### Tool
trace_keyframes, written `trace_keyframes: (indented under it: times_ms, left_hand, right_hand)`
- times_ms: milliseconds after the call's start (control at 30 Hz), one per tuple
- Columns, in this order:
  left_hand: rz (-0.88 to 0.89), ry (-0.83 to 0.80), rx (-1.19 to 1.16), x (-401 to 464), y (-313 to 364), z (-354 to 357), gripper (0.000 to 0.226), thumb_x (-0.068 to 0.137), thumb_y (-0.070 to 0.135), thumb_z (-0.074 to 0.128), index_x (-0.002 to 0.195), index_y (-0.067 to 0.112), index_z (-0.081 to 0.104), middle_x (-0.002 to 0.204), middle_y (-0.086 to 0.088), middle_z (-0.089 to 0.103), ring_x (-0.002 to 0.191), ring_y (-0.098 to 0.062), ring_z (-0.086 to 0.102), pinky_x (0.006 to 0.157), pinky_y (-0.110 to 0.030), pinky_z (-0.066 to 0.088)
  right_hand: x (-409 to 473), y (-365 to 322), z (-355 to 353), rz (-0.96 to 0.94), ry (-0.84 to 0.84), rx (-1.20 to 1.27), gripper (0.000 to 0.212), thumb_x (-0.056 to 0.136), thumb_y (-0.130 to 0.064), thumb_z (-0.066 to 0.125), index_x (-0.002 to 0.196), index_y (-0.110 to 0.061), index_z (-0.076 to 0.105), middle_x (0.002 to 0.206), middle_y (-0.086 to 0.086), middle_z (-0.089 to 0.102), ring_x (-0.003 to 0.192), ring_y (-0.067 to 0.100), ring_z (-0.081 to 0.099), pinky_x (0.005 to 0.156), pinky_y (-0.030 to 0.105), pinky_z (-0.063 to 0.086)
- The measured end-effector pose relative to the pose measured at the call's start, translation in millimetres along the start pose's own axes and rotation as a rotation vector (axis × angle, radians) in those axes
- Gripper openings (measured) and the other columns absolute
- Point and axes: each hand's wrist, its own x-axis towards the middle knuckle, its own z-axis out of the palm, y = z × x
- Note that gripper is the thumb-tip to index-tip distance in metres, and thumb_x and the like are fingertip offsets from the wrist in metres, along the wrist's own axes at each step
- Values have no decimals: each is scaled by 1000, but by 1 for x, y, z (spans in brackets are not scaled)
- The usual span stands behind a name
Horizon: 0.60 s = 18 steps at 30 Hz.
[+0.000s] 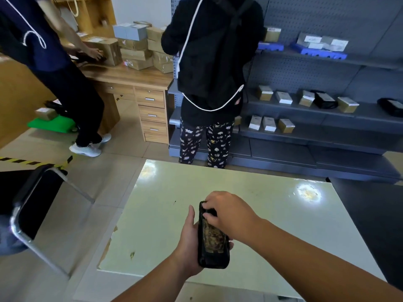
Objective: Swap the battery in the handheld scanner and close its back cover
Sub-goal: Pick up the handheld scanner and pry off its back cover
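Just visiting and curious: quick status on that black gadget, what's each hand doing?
Left hand grips scanner from below, over table. Right hand fingers curled on its top end. Cover state unclear. Nothing in the way.

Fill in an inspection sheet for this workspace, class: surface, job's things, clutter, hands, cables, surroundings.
Surface: pale glossy table, chipped at its left edge.
Job's things: scanner held above the table; whether its cover is on cannot be told.
Clutter: nothing seen on the table.
Hands: left hand grips the scanner from beneath; right hand has fingers curled on its top end.
Cables: white cord hanging on a person's back.
Surroundings: grey shelving with small boxes, wooden desk, chair.
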Motion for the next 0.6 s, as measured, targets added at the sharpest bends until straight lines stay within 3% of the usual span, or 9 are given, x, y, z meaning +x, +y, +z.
trace_keyframes:
  times_ms: [100, 333, 433, 600]
  left_hand:
    - [3, 34, 18, 0, -1, 2, 87, 93, 76, 33, 126, 3, 67, 103, -26, 74, 82, -40, 72, 72, -45, 61]
    - [6, 66, 51, 1, -2, 2, 83, 93, 77, 35, 124, 9, 70, 108, -22, 77, 93, -37, 77, 87, -48, 56]
    - [12, 64, 55, 2, -1, 1, 81, 93, 76, 34, 122, 10, 71, 109, -21, 77, 95, -36, 77, 86, -48, 56]
    - [8, 83, 23, 3, -2, -1, 80, 92, 76, 38, 123, 10, 71, 109, -20, 77, 97, -36, 75, 88, -47, 54]
  right_hand:
    - [-4, -6, 3, 25, 55, 43, 24, 95, -31, 56, 98, -15, 74, 110, 2, 67, 103, 25, 61, 81, 44, 57]
    - [-15, -17, 9, 123, 244, 182, 24, 96, -23, 59, 108, -16, 78, 117, -6, 70, 111, 18, 57, 87, 37, 55]
    - [-17, -16, 17, 139, 326, 253, 23, 94, -22, 64, 110, -19, 79, 117, -10, 71, 112, 14, 58, 89, 34, 55]
    - [-16, -18, 19, 155, 298, 302, 24, 95, -23, 64, 114, -21, 78, 122, -11, 70, 118, 12, 56, 94, 31, 52]
